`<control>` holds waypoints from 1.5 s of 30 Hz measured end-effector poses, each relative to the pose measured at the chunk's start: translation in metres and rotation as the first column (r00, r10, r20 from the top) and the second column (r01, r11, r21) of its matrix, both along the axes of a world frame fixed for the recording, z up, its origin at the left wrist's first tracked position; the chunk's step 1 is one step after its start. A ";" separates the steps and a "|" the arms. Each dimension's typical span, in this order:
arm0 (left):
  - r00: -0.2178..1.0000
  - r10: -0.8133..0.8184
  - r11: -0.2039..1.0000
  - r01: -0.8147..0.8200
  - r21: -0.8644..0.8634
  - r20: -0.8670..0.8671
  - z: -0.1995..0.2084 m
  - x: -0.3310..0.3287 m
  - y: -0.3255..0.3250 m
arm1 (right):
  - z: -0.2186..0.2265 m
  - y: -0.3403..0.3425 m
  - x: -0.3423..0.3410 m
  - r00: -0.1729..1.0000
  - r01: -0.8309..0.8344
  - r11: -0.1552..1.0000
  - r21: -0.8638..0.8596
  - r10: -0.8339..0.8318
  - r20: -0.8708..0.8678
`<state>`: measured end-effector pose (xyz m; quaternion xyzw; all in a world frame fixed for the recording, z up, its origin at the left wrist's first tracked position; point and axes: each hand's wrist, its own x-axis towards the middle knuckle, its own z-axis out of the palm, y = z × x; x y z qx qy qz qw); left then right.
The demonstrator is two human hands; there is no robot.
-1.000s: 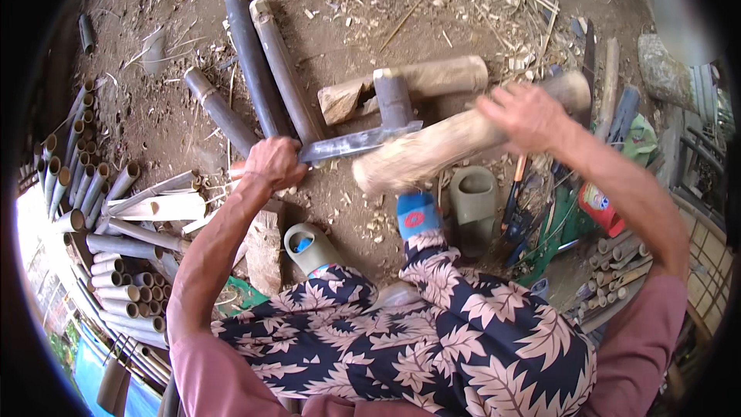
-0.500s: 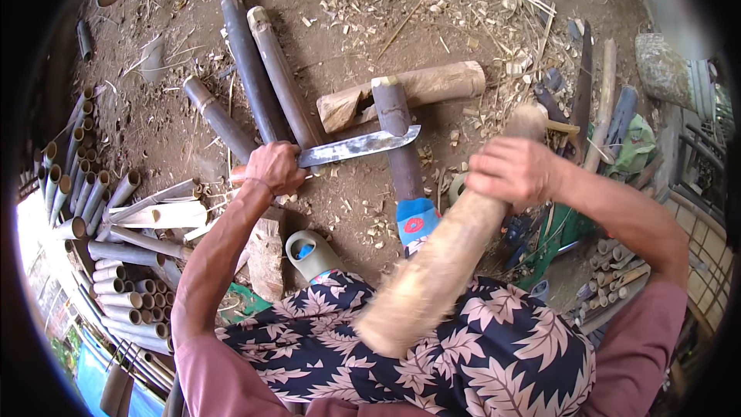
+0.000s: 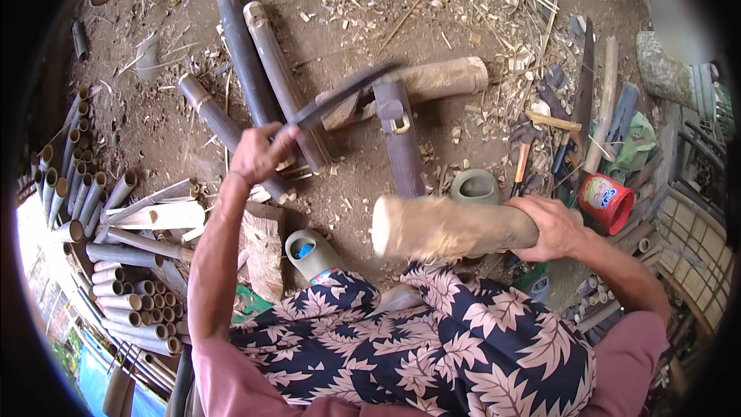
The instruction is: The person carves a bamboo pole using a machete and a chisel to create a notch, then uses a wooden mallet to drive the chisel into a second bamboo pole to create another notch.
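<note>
My left hand [image 3: 262, 156] is closed on a machete, whose long dark blade [image 3: 343, 98] slants up and to the right, turned nearly edge-on. My right hand [image 3: 546, 228] grips one end of a thick wooden club [image 3: 455, 229], held level above my lap and slightly blurred. Ahead lies a dark bamboo piece [image 3: 403, 156] with a pale-edged notch cut in its upper face. Its far end rests against a split wooden log [image 3: 448, 79]; its near end is hidden by the club. The blade tip is just above the bamboo's far end, seemingly apart from it.
Long bamboo poles [image 3: 251, 54] lie ahead on the left. Cut bamboo tubes [image 3: 131, 309] are stacked at far left. A wood block [image 3: 262, 251] and clog [image 3: 312, 256] sit near my knees. On the right are an orange-handled tool [image 3: 522, 166] and a red container [image 3: 606, 202].
The machete has lifted off the bamboo and turned, exposing a notch. The club has swung from upright-slanted to level and lower. A red container now shows by my right arm.
</note>
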<state>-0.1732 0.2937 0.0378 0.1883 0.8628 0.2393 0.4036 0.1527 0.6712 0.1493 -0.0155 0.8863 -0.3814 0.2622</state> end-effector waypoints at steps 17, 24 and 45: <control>0.743 -0.616 0.785 0.548 -0.289 -0.263 0.020 -0.027 0.007 | 0.041 0.019 -0.045 0.682 0.731 0.640 -0.235 -0.701 0.210; 0.840 -0.485 0.847 0.383 -0.368 -0.244 0.028 -0.033 0.027 | 0.036 0.006 -0.066 0.723 0.688 0.671 -0.277 -0.666 0.181; 0.912 -0.410 0.837 0.367 -0.405 -0.021 0.003 -0.031 0.027 | 0.005 -0.007 -0.122 0.943 0.196 0.970 0.148 -0.227 0.242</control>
